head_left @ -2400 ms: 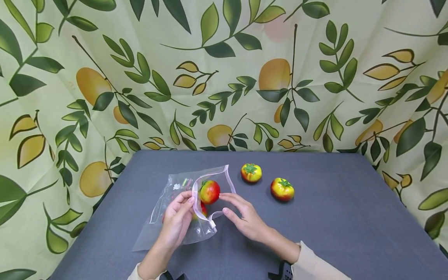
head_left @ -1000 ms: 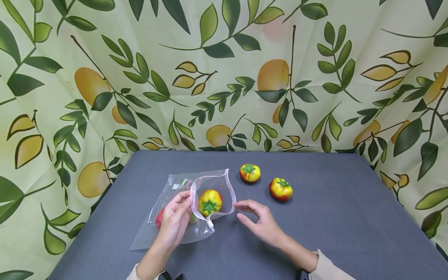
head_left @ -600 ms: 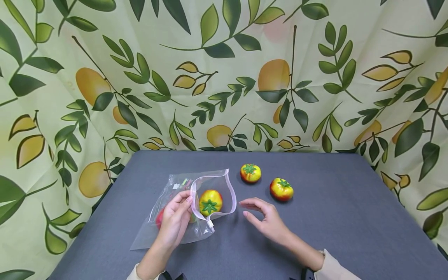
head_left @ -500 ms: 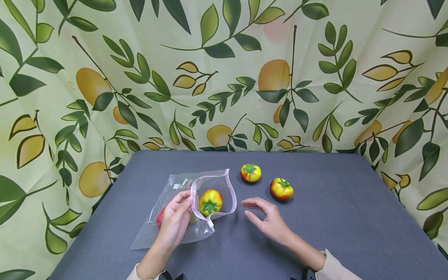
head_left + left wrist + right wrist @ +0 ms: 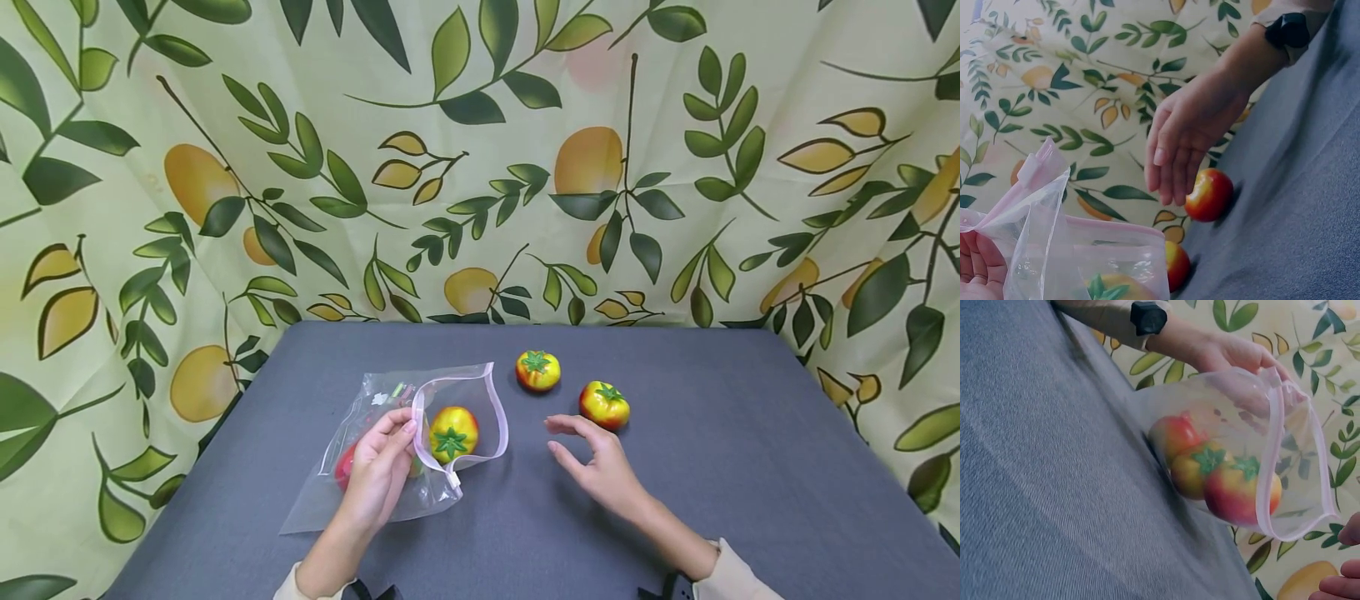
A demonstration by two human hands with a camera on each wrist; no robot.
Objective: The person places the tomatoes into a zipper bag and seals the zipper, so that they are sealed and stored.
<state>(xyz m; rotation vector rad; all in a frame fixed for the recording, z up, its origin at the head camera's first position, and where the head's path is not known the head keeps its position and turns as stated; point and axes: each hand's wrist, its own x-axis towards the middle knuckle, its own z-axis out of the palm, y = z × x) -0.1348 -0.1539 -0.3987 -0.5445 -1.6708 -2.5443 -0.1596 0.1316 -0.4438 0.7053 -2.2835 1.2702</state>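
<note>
Tomato (image 5: 604,404) nearest the right hand (image 5: 603,468), whose thumb and fingers stand apart, lies just beyond it on the bench (image 5: 750,433), while the left hand (image 5: 381,467) pinches the bag (image 5: 431,493).

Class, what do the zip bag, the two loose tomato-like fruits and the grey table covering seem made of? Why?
Zip bag: probably thin, glossy plastic; it's see-through with shiny creases.
Farther tomato-like fruit and nearer fruit: perhaps plastic or foam, glossy; bright highlights hint so, but real skin isn't excluded.
Grey table covering: likely matte woven cloth; fine texture shows.
</note>
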